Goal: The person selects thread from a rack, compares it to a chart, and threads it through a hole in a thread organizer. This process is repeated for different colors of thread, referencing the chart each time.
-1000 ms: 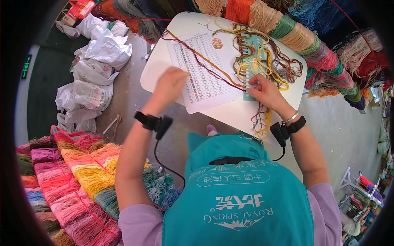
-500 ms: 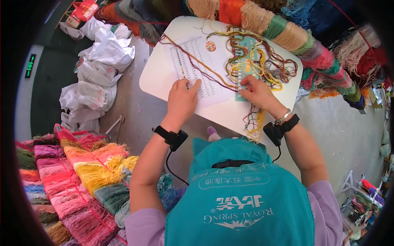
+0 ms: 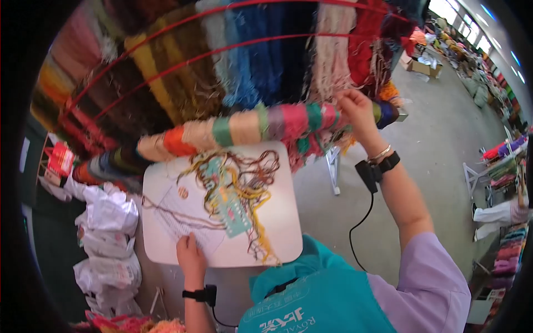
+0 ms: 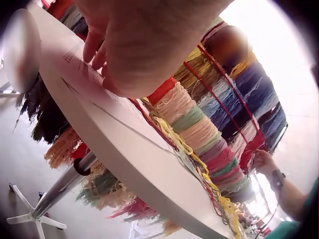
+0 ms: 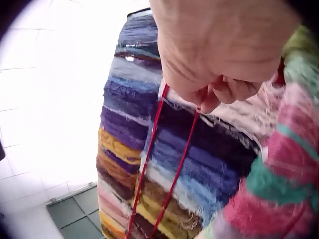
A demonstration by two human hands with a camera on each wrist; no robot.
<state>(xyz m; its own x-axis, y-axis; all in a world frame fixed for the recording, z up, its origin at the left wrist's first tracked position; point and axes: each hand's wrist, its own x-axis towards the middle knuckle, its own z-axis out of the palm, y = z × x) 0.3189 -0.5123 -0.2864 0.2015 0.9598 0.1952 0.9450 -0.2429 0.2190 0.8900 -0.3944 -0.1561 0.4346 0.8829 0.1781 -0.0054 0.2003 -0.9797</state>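
my left hand (image 3: 191, 260) rests loose on the chart (image 3: 208, 237), my right hand (image 3: 361, 115) curls at pale pink yarn (image 3: 332, 55), grip unclear; white sacks (image 3: 112, 212) hide their contents.

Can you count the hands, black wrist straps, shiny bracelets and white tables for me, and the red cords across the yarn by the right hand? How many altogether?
Hands: 2 (left hand, right hand)
Black straps: 2
Shiny bracelet: 1
White table: 1
Red cords: 2
Total: 8
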